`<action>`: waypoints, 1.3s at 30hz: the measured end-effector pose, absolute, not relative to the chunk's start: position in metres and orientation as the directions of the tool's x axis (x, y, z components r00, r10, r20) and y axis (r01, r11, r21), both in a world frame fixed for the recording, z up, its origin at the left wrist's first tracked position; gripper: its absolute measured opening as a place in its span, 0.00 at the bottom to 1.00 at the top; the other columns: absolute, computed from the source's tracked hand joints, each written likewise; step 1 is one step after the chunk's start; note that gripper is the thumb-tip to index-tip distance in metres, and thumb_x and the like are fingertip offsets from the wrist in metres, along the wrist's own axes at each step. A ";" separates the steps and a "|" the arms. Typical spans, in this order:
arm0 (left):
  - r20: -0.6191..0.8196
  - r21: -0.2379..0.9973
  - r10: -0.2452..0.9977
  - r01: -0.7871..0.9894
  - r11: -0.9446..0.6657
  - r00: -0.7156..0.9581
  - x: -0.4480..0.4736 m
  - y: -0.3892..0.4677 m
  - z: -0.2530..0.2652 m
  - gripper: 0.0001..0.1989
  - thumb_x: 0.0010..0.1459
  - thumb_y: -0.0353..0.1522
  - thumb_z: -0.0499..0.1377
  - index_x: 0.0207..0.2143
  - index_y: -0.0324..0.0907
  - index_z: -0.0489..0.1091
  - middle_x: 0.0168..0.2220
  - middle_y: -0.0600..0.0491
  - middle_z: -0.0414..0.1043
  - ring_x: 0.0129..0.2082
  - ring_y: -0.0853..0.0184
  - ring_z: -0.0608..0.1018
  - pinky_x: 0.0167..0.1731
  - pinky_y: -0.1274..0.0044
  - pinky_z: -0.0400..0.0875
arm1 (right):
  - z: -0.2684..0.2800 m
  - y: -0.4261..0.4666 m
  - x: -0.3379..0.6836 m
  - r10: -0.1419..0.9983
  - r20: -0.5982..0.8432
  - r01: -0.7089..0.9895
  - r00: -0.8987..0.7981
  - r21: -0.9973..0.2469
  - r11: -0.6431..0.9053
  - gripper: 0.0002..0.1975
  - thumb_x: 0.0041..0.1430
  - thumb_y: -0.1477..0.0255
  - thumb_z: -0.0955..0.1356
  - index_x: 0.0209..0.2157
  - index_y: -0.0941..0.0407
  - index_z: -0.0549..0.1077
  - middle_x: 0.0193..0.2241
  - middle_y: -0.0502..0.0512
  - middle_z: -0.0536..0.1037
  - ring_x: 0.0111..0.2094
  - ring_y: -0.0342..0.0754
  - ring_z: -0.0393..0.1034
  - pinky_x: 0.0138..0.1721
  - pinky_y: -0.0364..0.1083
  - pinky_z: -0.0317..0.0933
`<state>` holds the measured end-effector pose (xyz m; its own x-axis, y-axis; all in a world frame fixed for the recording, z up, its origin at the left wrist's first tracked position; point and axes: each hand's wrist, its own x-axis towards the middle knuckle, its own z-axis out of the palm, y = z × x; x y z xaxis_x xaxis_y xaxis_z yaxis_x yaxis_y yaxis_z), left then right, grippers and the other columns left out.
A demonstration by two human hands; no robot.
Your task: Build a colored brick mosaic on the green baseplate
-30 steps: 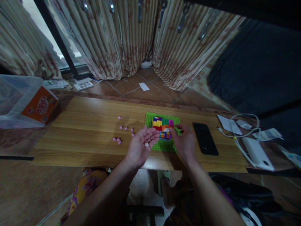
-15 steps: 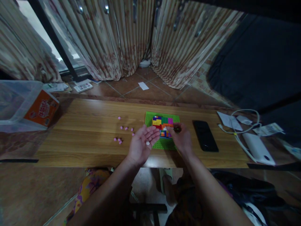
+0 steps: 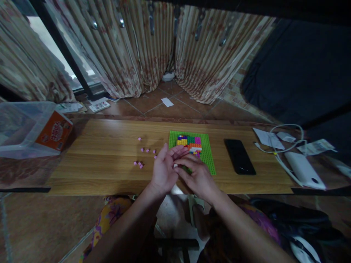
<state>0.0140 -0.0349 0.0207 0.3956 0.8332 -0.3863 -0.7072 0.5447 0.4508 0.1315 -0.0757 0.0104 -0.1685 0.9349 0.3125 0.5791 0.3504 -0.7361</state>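
Observation:
Palm up, my left hand (image 3: 165,170) is stretched out just in front of the building blocks, its fingers extended. A small white toy brick (image 3: 176,165) lies at its palm, and the thumb and fingers of my right hand (image 3: 197,175) close on that brick. Behind both hands, a block of many-coloured toy bricks (image 3: 189,140) is built on a green studded baseplate (image 3: 208,153). My hands hide its near part. Several small pink bricks (image 3: 147,150) are scattered to the left of my left hand.
On the wooden table (image 3: 109,138), a black phone (image 3: 239,156) lies right of the baseplate. Beyond it are a white power bank (image 3: 304,170), a looped white cable (image 3: 279,160) and papers. A clear plastic bin (image 3: 24,128) with an orange label stands at the left.
My right hand has moved from the built bricks down and left to my left palm, and its fingers now close on the white brick. My left hand stays nearly in place.

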 end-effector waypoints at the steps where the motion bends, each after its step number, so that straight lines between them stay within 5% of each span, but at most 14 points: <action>1: -0.382 0.455 0.835 -0.706 0.543 0.396 0.015 -0.035 0.021 0.22 0.57 0.47 0.55 0.35 0.36 0.75 0.40 0.43 0.75 0.48 0.60 0.75 0.52 0.70 0.65 | 0.009 -0.075 0.130 0.941 0.300 0.589 -0.159 -0.736 0.334 0.05 0.60 0.72 0.67 0.37 0.53 0.76 0.38 0.54 0.77 0.42 0.48 0.70 0.45 0.48 0.63; 6: -0.376 0.527 0.860 -0.684 0.505 0.345 0.016 -0.034 0.018 0.18 0.53 0.44 0.59 0.35 0.36 0.75 0.39 0.45 0.76 0.43 0.63 0.76 0.48 0.73 0.67 | 0.008 -0.073 0.145 0.957 0.284 0.571 -0.064 -0.775 0.269 0.07 0.61 0.71 0.66 0.35 0.54 0.76 0.36 0.53 0.79 0.39 0.47 0.73 0.42 0.46 0.64; 10: -0.442 0.679 0.885 -0.590 0.436 0.145 0.011 -0.030 0.006 0.10 0.47 0.35 0.64 0.31 0.38 0.74 0.33 0.51 0.75 0.34 0.70 0.76 0.41 0.77 0.67 | 0.007 -0.067 0.178 0.941 0.224 0.610 0.252 -0.792 0.025 0.08 0.57 0.68 0.67 0.34 0.55 0.78 0.33 0.54 0.80 0.33 0.48 0.75 0.36 0.45 0.65; 13: -0.484 0.724 0.869 -0.513 0.461 0.097 0.008 -0.028 0.001 0.09 0.45 0.34 0.64 0.30 0.38 0.74 0.31 0.52 0.74 0.31 0.71 0.74 0.37 0.78 0.66 | 0.006 -0.061 0.192 0.920 0.197 0.681 0.340 -0.726 -0.096 0.09 0.54 0.69 0.68 0.33 0.57 0.79 0.29 0.55 0.80 0.30 0.49 0.74 0.34 0.45 0.64; 21: -0.421 0.850 0.907 -0.337 0.404 0.024 0.015 -0.029 -0.008 0.12 0.43 0.34 0.65 0.32 0.40 0.74 0.30 0.54 0.73 0.30 0.70 0.71 0.35 0.76 0.63 | 0.001 -0.049 0.182 0.930 0.211 0.800 0.301 -0.586 -0.126 0.11 0.55 0.72 0.65 0.35 0.58 0.79 0.32 0.57 0.81 0.31 0.49 0.74 0.35 0.46 0.63; 39: -0.386 0.882 0.921 -0.274 0.384 0.047 0.015 -0.031 -0.017 0.09 0.44 0.32 0.65 0.32 0.42 0.76 0.34 0.51 0.76 0.41 0.63 0.75 0.46 0.71 0.65 | 0.006 -0.043 0.174 0.946 0.238 0.925 0.221 -0.359 -0.126 0.09 0.54 0.76 0.65 0.33 0.57 0.78 0.30 0.58 0.80 0.29 0.50 0.73 0.30 0.45 0.57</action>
